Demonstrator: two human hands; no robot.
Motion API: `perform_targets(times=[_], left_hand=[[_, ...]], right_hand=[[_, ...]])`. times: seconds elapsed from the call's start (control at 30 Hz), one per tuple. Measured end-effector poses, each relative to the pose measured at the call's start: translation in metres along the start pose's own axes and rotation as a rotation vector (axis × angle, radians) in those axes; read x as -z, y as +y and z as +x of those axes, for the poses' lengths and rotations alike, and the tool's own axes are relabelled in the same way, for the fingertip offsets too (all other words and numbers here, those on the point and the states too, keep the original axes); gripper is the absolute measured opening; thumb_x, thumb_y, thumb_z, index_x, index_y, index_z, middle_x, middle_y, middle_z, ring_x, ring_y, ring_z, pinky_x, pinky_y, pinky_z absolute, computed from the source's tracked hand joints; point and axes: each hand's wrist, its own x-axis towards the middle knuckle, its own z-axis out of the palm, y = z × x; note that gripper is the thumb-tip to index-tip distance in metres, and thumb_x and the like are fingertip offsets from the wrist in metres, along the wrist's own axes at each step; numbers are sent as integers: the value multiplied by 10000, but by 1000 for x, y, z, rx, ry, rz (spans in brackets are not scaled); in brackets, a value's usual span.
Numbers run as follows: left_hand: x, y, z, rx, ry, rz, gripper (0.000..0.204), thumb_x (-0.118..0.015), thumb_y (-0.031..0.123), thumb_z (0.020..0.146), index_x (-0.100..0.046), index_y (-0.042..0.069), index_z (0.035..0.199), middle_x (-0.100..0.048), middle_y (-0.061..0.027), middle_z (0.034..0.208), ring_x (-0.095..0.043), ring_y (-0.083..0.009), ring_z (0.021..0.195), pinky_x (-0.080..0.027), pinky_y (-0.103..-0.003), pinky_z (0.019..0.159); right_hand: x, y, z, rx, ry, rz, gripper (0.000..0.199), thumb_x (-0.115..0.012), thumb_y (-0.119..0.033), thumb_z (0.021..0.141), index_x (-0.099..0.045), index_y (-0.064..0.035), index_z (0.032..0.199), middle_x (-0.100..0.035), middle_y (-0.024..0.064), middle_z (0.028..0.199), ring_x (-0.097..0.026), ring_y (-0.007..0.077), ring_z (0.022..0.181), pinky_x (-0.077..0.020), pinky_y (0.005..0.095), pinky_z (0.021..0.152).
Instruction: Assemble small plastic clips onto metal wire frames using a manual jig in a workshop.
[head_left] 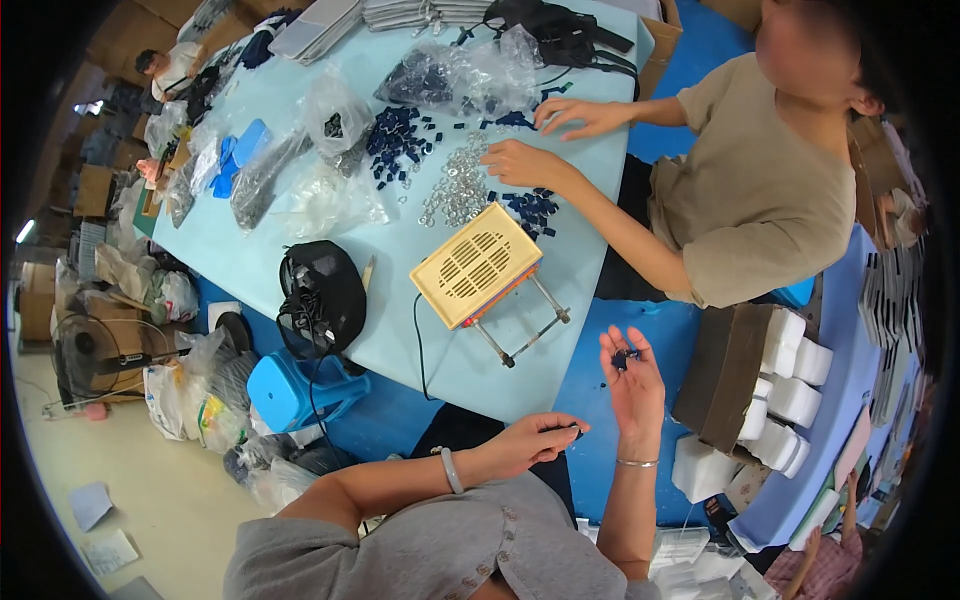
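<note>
My left hand (530,442), a pale bangle on its wrist, pinches a small dark piece (575,431) between thumb and fingers, just off the table's near edge. To its right, my right hand (636,395) is turned palm up with a thin bracelet at the wrist. A few small dark blue pieces (625,358) lie held at its half-curled fingers; their exact kind is too small to make out. Beyond both hands, a cream box with a slotted grille (478,262) stands on metal legs at the table's near corner.
On the light blue table (390,375) lie a pile of dark blue tabs (400,140), clear rings (458,185), plastic bags (335,200) and a black bag (320,295). A co-worker's hands (525,163) reach in from the right. A blue stool (300,390) stands left; a carton (725,375) stands right.
</note>
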Motion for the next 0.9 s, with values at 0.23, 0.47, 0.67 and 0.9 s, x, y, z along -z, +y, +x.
perform_targets(times=[0.23, 0.47, 0.67, 0.9], left_hand=[[3, 12, -6, 44, 33, -2, 248, -493, 131, 930, -526, 9, 1142, -368, 52, 688, -298, -40, 573, -244, -180, 503], [13, 15, -14, 61, 38, 4, 245, -491, 145, 934, -541, 11, 1133, -385, 57, 729, -299, -38, 591, -269, -178, 521], [14, 13, -17, 76, 67, -11, 250, -495, 132, 930, -532, 3, 1142, -395, 53, 746, -300, -41, 604, -272, -176, 533], [11, 17, -20, 75, 84, -32, 221, -491, 73, 917, -523, -12, 1119, -408, 29, 748, -325, -43, 598, -288, -160, 521]], right_hand=[[-28, -13, 47, 134, -67, -133, 335, -436, -51, 911, -410, 8, 1239, -429, 194, 1316, -444, 289, 1212, -401, 377, 995], [-34, -11, 97, 92, -275, 351, 554, -404, -339, 949, -301, 36, 1344, -314, 184, 1402, -280, 322, 1312, -289, 447, 1067], [-33, -9, 118, 99, -304, 481, 532, -419, -323, 944, -326, 34, 1328, -324, 190, 1393, -284, 332, 1309, -289, 462, 1065], [-32, -9, 124, 154, -294, 354, 473, -419, -23, 875, -319, 23, 1336, -333, 197, 1385, -315, 330, 1296, -309, 439, 1064]])
